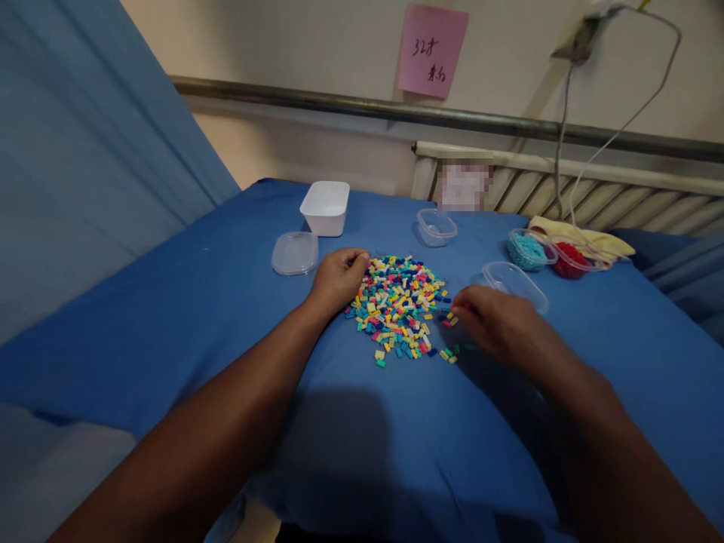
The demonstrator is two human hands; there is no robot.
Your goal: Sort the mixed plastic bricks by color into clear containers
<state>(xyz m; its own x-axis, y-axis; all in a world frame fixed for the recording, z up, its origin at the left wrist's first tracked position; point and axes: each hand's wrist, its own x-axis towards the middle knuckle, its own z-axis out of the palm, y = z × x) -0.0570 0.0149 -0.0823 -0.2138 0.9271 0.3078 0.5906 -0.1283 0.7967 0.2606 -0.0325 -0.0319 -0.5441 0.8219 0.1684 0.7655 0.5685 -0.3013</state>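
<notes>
A heap of small multicoloured plastic bricks (399,305) is spread on the blue cloth (197,317), with yellow, teal, navy, red and white pieces mixed together. My left hand (339,280) rests against the heap's left edge, fingers curled and thumb pressed to them; whatever they hold is hidden. Right of the heap, my right hand (495,320) is closed in a pinch just above a few stray bricks (451,320). A hint of red shows at its fingertips, too small to name. Other loose bricks (449,355) lie along the heap's lower right side.
Behind the left hand stand a white tub (326,210) and a clear lid (295,253). A clear container (437,228) sits behind the heap. To the right are another clear lid (516,285), tubs of teal pieces (529,251) and red pieces (570,260), and a yellow cloth (608,243).
</notes>
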